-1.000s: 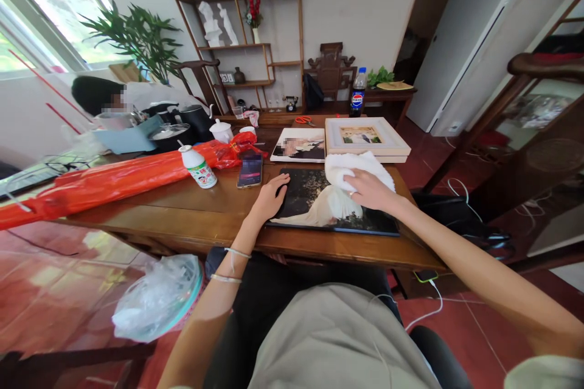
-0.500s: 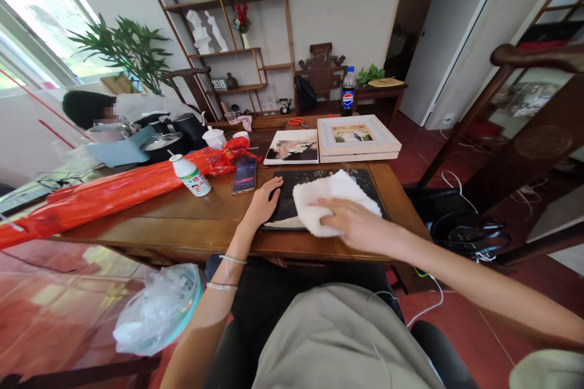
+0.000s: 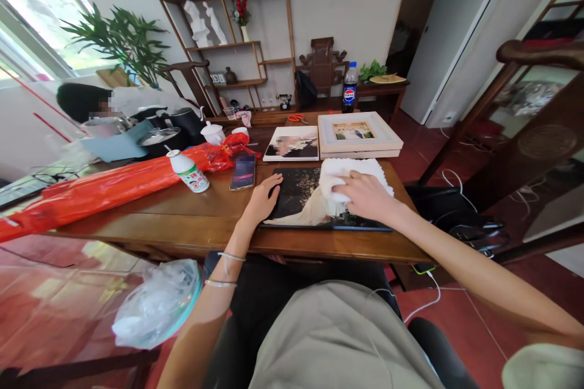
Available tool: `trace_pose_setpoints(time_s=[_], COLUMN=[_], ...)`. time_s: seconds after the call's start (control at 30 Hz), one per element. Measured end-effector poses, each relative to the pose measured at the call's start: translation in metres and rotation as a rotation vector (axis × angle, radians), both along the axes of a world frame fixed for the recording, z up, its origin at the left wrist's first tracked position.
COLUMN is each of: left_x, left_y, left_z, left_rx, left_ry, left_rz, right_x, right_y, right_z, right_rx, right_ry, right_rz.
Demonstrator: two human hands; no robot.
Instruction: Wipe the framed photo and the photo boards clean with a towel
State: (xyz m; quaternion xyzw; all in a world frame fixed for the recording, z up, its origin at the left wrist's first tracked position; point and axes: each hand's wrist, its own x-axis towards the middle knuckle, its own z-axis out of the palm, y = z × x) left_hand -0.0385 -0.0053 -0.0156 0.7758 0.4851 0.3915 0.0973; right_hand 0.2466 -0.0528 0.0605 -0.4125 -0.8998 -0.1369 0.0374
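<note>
A dark photo panel lies flat on the wooden table in front of me, with a pale dress-like shape in its picture. My right hand presses a white fluffy cloth onto the panel's right part, its fingers bent into the cloth. The cloth hides that part of the picture. At the panel's left edge rests my left hand, fingers stretched out and holding nothing. A phone with a lit screen lies just beyond that hand.
Behind the panel are a small photo print and stacked white picture frames. A cola bottle and orange scissors stand farther back. To the left are a white drink bottle and a long red-wrapped bundle. Another person leans at far left.
My right hand has moved the cloth up and to the right across the panel, uncovering the pale shape in its middle. My left hand has stayed at the left edge.
</note>
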Motion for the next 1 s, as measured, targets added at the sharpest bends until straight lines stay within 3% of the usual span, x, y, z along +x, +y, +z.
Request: trace_pose_setpoints(time_s=[0.13, 0.23, 0.33, 0.5, 0.63, 0.73, 0.83, 0.93, 1.0], left_x=[0.0, 0.001, 0.001, 0.001, 0.002, 0.002, 0.002, 0.002, 0.002], left_y=[-0.001, -0.002, -0.002, -0.001, -0.002, -0.001, 0.0, 0.0, -0.001], left_z=[0.001, 0.002, 0.002, 0.001, 0.002, 0.002, 0.002, 0.002, 0.003], left_rx=[-0.007, -0.01, -0.009, -0.005, -0.011, -0.015, -0.014, -0.01, -0.01], left_ry=[0.006, 0.002, -0.003, -0.012, -0.033, -0.028, -0.015, -0.01, 0.0], left_rz=[0.0, -0.002, -0.007, 0.0, 0.0, -0.001, 0.006, 0.007, 0.005], right_x=[-0.033, -0.048, -0.045, -0.006, 0.021, 0.021, 0.002, -0.025, -0.043], right_y=[-0.041, -0.053, -0.031, 0.031, 0.043, 0.017, -0.027, -0.064, -0.071], right_z=[-0.002, -0.007, -0.011, -0.014, -0.015, -0.016, -0.017, -0.017, -0.018], right_rx=[-0.1, -0.138, -0.159, -0.134, -0.061, -0.044, -0.046, -0.101, -0.143], right_ry=[0.039, 0.079, 0.126, 0.13, 0.124, 0.088, 0.04, 0.04, 0.044], right_rz=[0.208, 0.306, 0.226, -0.002, -0.162, -0.215, -0.191, -0.042, 0.06])
